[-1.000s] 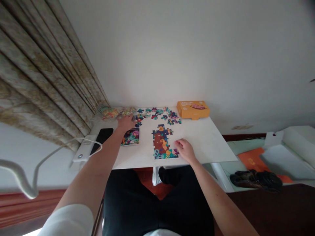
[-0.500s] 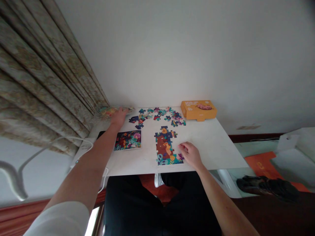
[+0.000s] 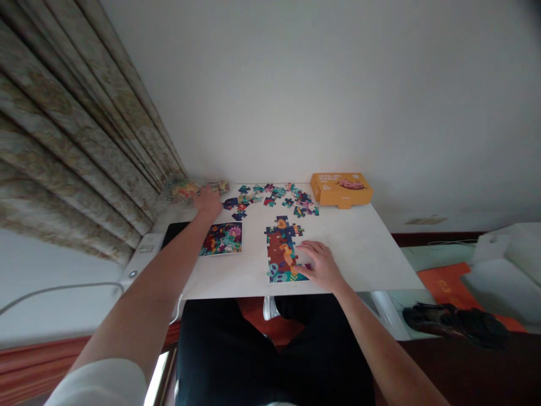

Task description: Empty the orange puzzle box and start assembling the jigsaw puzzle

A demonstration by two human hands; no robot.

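A partly joined jigsaw puzzle (image 3: 279, 251) lies near the table's front edge, its right side ragged. My right hand (image 3: 320, 265) rests at that right side with thumb and fingers spread apart, covering the lower right corner. Farther back on the left, my left hand (image 3: 208, 202) reaches out beside the loose puzzle pieces (image 3: 276, 194), its fingers stretched toward a colourful clear-wrapped bundle (image 3: 186, 190) by the curtain. Whether the fingertips touch the bundle is hard to see. The picture card (image 3: 224, 239) lies partly under my left forearm.
An orange puzzle box (image 3: 342, 190) stands at the back right against the wall. A white device with a cable (image 3: 141, 256) sits at the table's left edge. The curtain (image 3: 84, 124) hangs at the left. A dark shoe (image 3: 454, 324) lies on the floor at right.
My right hand has moved slightly left over the puzzle's right edge, and its fingers have spread from a closed shape. My left hand has shifted a little right.
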